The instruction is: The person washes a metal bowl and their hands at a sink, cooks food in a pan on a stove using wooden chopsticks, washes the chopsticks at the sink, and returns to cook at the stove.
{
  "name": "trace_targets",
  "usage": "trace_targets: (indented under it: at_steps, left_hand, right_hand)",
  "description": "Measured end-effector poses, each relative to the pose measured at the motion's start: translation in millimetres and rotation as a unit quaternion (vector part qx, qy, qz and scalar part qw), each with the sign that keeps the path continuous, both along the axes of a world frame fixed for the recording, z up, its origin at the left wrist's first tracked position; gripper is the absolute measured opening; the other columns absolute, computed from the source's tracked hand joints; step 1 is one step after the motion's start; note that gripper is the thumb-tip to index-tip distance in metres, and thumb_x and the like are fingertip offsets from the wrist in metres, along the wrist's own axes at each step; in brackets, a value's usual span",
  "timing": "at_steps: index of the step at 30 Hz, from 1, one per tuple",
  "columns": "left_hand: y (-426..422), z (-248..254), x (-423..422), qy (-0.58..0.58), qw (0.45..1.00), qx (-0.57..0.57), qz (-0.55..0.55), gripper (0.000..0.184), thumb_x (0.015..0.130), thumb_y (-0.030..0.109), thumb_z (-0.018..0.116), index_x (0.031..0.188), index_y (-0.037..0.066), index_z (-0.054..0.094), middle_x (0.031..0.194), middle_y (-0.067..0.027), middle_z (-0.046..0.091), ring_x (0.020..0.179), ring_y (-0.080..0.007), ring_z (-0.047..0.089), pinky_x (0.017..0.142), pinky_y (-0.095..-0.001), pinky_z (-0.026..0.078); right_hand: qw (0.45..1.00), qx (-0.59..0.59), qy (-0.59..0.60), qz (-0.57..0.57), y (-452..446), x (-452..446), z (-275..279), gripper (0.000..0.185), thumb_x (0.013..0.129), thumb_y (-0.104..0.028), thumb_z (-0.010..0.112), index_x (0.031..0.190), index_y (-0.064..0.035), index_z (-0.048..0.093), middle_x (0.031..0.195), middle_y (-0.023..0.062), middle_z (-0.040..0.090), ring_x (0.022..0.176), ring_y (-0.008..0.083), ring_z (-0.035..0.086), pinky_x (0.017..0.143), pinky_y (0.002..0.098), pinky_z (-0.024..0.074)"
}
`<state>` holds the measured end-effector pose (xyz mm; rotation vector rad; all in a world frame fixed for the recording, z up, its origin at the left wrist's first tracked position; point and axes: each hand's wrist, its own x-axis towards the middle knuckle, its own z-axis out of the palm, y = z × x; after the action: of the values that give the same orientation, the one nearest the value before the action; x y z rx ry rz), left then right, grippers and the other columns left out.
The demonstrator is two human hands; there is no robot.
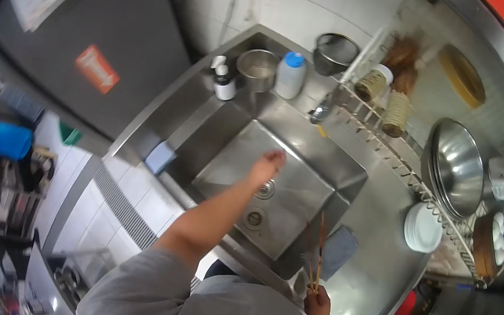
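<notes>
While the left grip (270, 163) is hovering over the steel sink (231, 160), its fingers are bunching together; I cannot tell whether they are holding anything. The right grip (319, 304) is closing around the near ends of several wooden chopsticks (319, 260). These are lying just beyond the fingers at the sink's near right edge, their long axis running near to far and their free ends pointing far and slightly left, beside a folded grey cloth (338, 254) on the counter (356, 294). Farther right, nested steel bowls (460, 164) are tilting, and a brown basket (483, 247) is holding white, rounded items (499, 241).
</notes>
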<state>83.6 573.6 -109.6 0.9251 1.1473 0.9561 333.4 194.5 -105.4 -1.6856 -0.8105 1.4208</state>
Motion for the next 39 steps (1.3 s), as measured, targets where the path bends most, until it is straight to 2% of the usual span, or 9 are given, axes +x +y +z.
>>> trace_targets:
  at_steps: [7,12,16,19,22,24,31,37,39]
  left_hand:
    - [158,-66,93,-0.123,0.983,-0.128,0.036,0.047,0.085,0.021,0.062,0.128,0.010,0.048,0.101,-0.0053,0.056,0.093,-0.0193,0.054,0.075,-0.0363,0.046]
    - [140,-40,117,-0.220,0.964,-0.146,0.012,0.043,0.087,0.026,0.058,0.126,0.010,0.050,0.102,-0.0063,0.057,0.097,-0.0214,0.055,0.085,-0.0400,0.048]
    - [93,-34,74,-0.451,0.863,-0.182,-0.134,0.036,0.088,0.012,0.054,0.124,0.004,0.052,0.111,-0.0105,0.059,0.104,-0.0202,0.056,0.091,-0.0359,0.047]
    - [27,-67,8,-0.188,0.957,-0.221,0.025,0.033,0.089,0.012,0.053,0.121,0.003,0.054,0.106,-0.0109,0.063,0.096,-0.0175,0.061,0.085,-0.0298,0.049]
    - [-32,-114,-81,0.006,0.981,-0.189,0.035,0.034,0.084,0.015,0.060,0.115,0.002,0.058,0.095,-0.0076,0.066,0.084,-0.0178,0.063,0.074,-0.0289,0.050]
    - [-69,-136,-139,0.159,0.983,-0.089,-0.023,0.035,0.083,0.013,0.060,0.117,0.003,0.058,0.097,-0.0081,0.066,0.086,-0.0190,0.063,0.079,-0.0322,0.049]
    - [-119,-7,-200,0.444,0.857,0.247,-0.089,0.031,0.077,0.007,0.060,0.108,0.007,0.061,0.103,-0.0146,0.064,0.098,-0.0327,0.060,0.087,-0.0410,0.048]
    - [-123,2,-190,0.452,0.850,0.239,-0.124,0.035,0.075,0.009,0.062,0.109,0.005,0.059,0.110,-0.0151,0.060,0.105,-0.0338,0.056,0.092,-0.0425,0.045]
    - [-123,4,-191,0.454,0.849,0.245,-0.111,0.032,0.076,0.010,0.060,0.108,0.006,0.059,0.109,-0.0144,0.060,0.104,-0.0329,0.056,0.091,-0.0420,0.045]
  right_hand:
    - [0.997,-0.037,-0.062,-0.039,20,-45,8,0.017,0.092,-0.011,0.053,0.108,-0.0049,0.055,0.063,-0.0019,0.047,0.050,0.0055,0.044,0.043,0.0211,0.0327]
    - [0.987,-0.114,-0.012,-0.115,66,-65,27,0.021,0.091,-0.011,0.051,0.111,-0.0039,0.052,0.062,-0.0006,0.046,0.049,0.0057,0.042,0.042,0.0215,0.0312]
    - [0.983,-0.140,0.027,-0.117,113,-67,17,0.016,0.092,-0.015,0.051,0.104,-0.0052,0.052,0.061,0.0007,0.048,0.042,0.0073,0.039,0.037,0.0222,0.0287]
    - [0.990,0.046,-0.108,0.080,129,-58,-45,0.016,0.093,-0.020,0.050,0.102,-0.0066,0.053,0.060,0.0017,0.049,0.041,0.0080,0.040,0.035,0.0224,0.0288]
    - [0.990,0.057,-0.102,0.080,192,-80,-20,0.020,0.094,-0.025,0.050,0.102,-0.0072,0.053,0.060,0.0021,0.049,0.041,0.0074,0.039,0.035,0.0218,0.0288]
    - [0.985,-0.073,0.136,-0.072,222,-95,4,0.023,0.095,-0.027,0.050,0.105,-0.0073,0.054,0.062,0.0018,0.048,0.041,0.0069,0.038,0.036,0.0213,0.0285]
    - [0.971,-0.061,0.215,-0.088,256,-128,70,0.024,0.095,-0.022,0.050,0.113,-0.0059,0.055,0.065,0.0010,0.049,0.042,0.0064,0.038,0.037,0.0199,0.0280]
    - [0.996,-0.049,0.026,-0.073,238,-124,70,0.022,0.090,-0.014,0.060,0.108,-0.0033,0.062,0.067,0.0012,0.052,0.046,0.0086,0.044,0.040,0.0224,0.0333]
    - [0.925,0.110,-0.363,0.016,240,-123,70,0.028,0.087,-0.013,0.062,0.113,-0.0023,0.063,0.067,0.0037,0.052,0.052,0.0135,0.051,0.049,0.0282,0.0408]
